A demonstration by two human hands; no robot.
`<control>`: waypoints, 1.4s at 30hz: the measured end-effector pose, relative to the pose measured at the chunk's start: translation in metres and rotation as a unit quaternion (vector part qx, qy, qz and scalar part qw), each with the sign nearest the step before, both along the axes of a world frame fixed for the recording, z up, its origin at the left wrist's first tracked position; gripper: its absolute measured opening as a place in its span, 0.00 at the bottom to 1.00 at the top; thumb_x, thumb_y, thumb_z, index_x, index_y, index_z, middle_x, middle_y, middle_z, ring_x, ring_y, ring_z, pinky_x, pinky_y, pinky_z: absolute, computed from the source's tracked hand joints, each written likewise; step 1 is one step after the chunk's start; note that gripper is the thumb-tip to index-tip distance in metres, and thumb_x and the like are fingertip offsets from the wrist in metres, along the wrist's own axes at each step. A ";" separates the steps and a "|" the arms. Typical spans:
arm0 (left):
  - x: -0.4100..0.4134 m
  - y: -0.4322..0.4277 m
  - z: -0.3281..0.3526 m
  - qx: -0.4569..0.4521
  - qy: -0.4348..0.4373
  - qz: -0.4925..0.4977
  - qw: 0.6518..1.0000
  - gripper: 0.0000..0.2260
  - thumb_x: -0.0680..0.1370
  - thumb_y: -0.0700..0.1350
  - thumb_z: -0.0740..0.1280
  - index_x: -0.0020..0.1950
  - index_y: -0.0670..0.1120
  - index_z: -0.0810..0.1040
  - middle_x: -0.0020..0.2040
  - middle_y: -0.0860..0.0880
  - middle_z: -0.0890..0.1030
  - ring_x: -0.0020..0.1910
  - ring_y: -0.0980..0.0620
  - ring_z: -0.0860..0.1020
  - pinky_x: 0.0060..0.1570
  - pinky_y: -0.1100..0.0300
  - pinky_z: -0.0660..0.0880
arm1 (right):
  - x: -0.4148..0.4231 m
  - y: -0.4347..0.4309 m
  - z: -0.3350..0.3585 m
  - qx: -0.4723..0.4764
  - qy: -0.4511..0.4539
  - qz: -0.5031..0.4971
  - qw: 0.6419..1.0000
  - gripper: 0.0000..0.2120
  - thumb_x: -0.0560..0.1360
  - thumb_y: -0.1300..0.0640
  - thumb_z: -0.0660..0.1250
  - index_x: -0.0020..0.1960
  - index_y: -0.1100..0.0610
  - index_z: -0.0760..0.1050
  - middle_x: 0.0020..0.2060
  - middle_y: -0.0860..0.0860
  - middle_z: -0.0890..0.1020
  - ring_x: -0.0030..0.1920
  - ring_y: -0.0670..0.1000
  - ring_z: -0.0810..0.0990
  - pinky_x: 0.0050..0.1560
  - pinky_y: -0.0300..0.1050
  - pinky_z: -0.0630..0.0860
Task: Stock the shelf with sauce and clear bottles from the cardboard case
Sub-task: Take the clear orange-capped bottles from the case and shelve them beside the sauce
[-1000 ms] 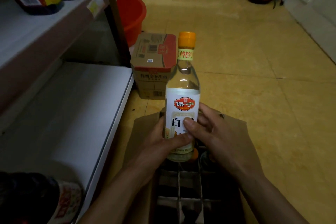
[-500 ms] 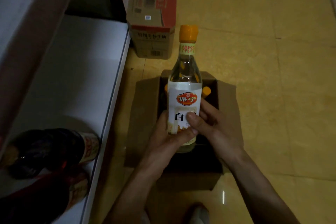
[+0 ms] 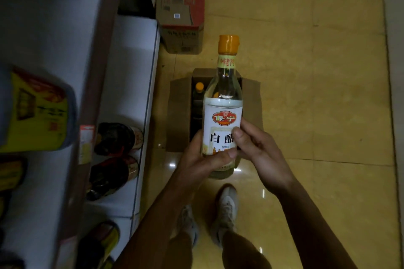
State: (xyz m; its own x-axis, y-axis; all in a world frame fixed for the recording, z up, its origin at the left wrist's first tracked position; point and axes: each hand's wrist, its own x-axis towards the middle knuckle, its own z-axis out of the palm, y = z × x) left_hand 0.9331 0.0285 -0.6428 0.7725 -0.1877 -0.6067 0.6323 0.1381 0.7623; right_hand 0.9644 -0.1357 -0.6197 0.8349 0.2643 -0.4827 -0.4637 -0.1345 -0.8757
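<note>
— White shelf (image 3: 131, 61) is lying at nine o'clock; cardboard case (image 3: 179, 107) is sitting beneath the raised clear bottle (image 3: 223, 102).
— Left hand (image 3: 203, 159) is wrapping its base and right hand (image 3: 258, 150) is pinching the label. It's probably needing a swing to nine o'clock.

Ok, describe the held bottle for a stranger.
Beside the white shelf, an open cardboard case sits on the floor. The left hand and right hand hold a bottle above it. Unlike the dark shelf bottles, it is clear with a white label.
</note>
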 end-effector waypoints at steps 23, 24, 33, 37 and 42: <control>-0.033 -0.023 0.399 0.051 -0.109 0.058 0.991 0.23 0.74 0.45 0.75 0.68 0.52 0.76 0.59 0.51 0.86 0.59 0.51 0.84 0.62 0.50 0.81 | -0.004 -0.025 0.379 0.015 -0.153 0.085 0.984 0.20 0.82 0.46 0.62 0.72 0.48 0.74 0.62 0.45 0.84 0.64 0.48 0.83 0.65 0.60 0.79; -0.037 -0.022 0.413 0.054 -0.121 0.067 0.989 0.23 0.74 0.46 0.75 0.68 0.52 0.76 0.59 0.51 0.86 0.59 0.51 0.84 0.62 0.49 0.80 | -0.005 -0.024 0.393 0.021 -0.166 0.099 0.981 0.21 0.82 0.46 0.62 0.73 0.48 0.74 0.63 0.45 0.84 0.64 0.48 0.82 0.64 0.60 0.79; -0.067 0.001 0.515 0.107 -0.219 0.171 0.955 0.23 0.74 0.50 0.77 0.68 0.53 0.77 0.61 0.50 0.85 0.60 0.48 0.84 0.64 0.41 0.78 | -0.004 0.013 0.497 0.064 -0.287 0.193 0.936 0.25 0.82 0.41 0.63 0.75 0.49 0.71 0.66 0.43 0.82 0.66 0.43 0.80 0.66 0.52 0.79; -0.088 0.020 0.548 0.118 -0.246 0.218 0.937 0.20 0.73 0.49 0.77 0.64 0.53 0.79 0.59 0.49 0.86 0.58 0.48 0.85 0.60 0.45 0.80 | -0.009 0.043 0.529 0.087 -0.309 0.226 0.920 0.29 0.78 0.38 0.64 0.76 0.48 0.70 0.66 0.45 0.81 0.65 0.44 0.81 0.65 0.55 0.79; -0.118 0.052 0.579 0.132 -0.272 0.256 0.918 0.19 0.75 0.44 0.74 0.65 0.52 0.78 0.57 0.51 0.87 0.56 0.51 0.86 0.53 0.57 0.82 | -0.031 0.082 0.568 0.134 -0.367 0.289 0.874 0.16 0.79 0.47 0.61 0.66 0.43 0.76 0.56 0.38 0.86 0.58 0.41 0.84 0.54 0.37 0.81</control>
State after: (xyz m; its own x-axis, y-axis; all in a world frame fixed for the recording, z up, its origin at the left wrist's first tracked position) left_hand 0.8155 0.0810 -0.0634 0.9208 0.3824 -0.0766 0.0514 0.0757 0.9958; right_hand 0.9333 -0.0534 -0.0520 0.5833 0.7655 0.2717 0.3140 0.0960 -0.9446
